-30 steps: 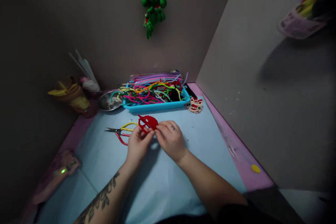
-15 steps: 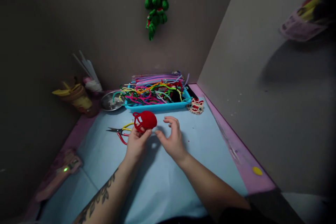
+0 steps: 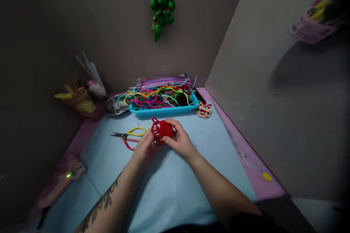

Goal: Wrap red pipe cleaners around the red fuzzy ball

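Both hands hold a rounded red piece with thin looped strands, which looks made of fuzzy stems, above the blue cloth. My left hand grips its left, looped side from below. On its right side, the thumb and fingers of my right hand close round the rounded part. Just left of my left hand lies a pair of scissors with one yellow and one red handle, blades pointing left. The fingertips behind the red piece are partly hidden.
Behind the hands stands a blue tray heaped with colourful fuzzy stems. Beside it are a metal bowl and a cream-and-red face ornament. A glue gun with a green light lies at left. A yellow disc rests on the right edge.
My left hand has carried the red piece to the right. My right hand, open and apart from it before, now grips its right side.
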A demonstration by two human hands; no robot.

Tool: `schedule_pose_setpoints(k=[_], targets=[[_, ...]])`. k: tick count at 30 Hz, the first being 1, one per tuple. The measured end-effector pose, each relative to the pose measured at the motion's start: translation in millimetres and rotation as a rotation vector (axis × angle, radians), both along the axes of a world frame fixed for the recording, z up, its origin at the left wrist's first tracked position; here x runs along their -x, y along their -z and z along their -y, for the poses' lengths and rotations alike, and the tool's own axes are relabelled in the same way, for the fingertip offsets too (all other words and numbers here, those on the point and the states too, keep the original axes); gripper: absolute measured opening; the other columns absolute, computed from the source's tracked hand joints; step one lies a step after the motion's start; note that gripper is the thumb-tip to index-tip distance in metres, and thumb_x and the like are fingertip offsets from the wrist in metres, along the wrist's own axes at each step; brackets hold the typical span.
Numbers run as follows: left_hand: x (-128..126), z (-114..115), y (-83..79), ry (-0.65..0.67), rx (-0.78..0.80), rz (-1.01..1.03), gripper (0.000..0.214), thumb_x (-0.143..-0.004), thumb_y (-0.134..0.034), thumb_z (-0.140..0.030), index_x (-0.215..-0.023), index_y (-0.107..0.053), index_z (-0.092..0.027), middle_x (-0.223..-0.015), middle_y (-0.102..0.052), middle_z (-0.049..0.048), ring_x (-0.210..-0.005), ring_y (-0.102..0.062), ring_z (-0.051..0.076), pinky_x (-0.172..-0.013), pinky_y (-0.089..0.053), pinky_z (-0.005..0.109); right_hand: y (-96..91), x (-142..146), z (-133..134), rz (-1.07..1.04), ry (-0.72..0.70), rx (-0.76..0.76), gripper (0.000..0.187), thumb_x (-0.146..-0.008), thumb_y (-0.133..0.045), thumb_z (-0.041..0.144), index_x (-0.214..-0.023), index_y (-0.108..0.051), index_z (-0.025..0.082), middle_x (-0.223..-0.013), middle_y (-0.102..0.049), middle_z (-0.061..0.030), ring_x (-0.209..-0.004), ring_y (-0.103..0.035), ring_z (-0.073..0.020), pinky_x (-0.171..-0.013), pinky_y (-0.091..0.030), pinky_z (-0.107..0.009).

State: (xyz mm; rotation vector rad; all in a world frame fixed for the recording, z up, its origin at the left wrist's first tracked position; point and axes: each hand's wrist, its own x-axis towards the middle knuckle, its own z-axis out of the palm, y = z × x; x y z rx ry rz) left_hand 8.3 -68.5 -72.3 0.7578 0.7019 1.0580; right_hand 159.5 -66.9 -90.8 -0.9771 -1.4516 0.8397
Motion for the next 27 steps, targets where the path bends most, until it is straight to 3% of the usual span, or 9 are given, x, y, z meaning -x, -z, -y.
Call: schedule_pose_setpoints(k=[6, 14, 22, 27], targets=[[-1, -2, -2.2, -0.110, 0.066, -0.024, 0.032, -0.073, -0.075, -0.038, -0.094, -0.067, -0.015, -0.087, -0.071, 0.0066, -0.077, -0.065, 0.017, -0.073, -0.052, 0.029, -0.8, 3, 3, 0.117, 0.019, -0.089, 0.048, -0.077, -0.065, 0.018, -0.123, -0.053, 0.025, -0.132, -0.050, -0.0110, -0.126, -0.049, -0.0216, -0.103, -0.045, -0.040], [-5, 1, 3.1, -0.128, 0.094, -0.019, 0.032, -0.067, -0.080, -0.035, -0.087, -0.067, -0.014, -0.083, -0.072, 0.0061, -0.076, -0.067, 0.017, -0.074, -0.052, 0.029, -7.7, 10, 7, 0.187, 0.121, -0.167, 0.043, -0.074, -0.066, 0.016, -0.115, -0.057, 0.024, -0.126, -0.057, -0.0107, -0.119, -0.055, -0.0222, -0.102, -0.046, -0.043], [-5, 2, -5.9, -0.111, 0.157, -0.001, 0.029, -0.066, -0.080, -0.032, -0.086, -0.071, -0.013, -0.089, -0.073, 0.0080, -0.083, -0.066, 0.019, -0.081, -0.053, 0.034, -6.2, 4, 5, 0.247, 0.192, -0.160, 0.040, -0.077, -0.064, 0.017, -0.116, -0.058, 0.025, -0.126, -0.059, -0.0101, -0.118, -0.057, -0.0218, -0.102, -0.046, -0.043], [-5, -1, 5.4, -0.203, 0.038, -0.095, 0.027, -0.067, -0.079, -0.034, -0.082, -0.072, -0.014, -0.083, -0.072, 0.0055, -0.077, -0.065, 0.016, -0.078, -0.050, 0.028, -7.6, 4, 6, 0.334, 0.236, -0.187, 0.039, -0.079, -0.066, 0.022, -0.117, -0.059, 0.024, -0.129, -0.057, -0.0120, -0.120, -0.055, -0.0235, -0.102, -0.046, -0.044]])
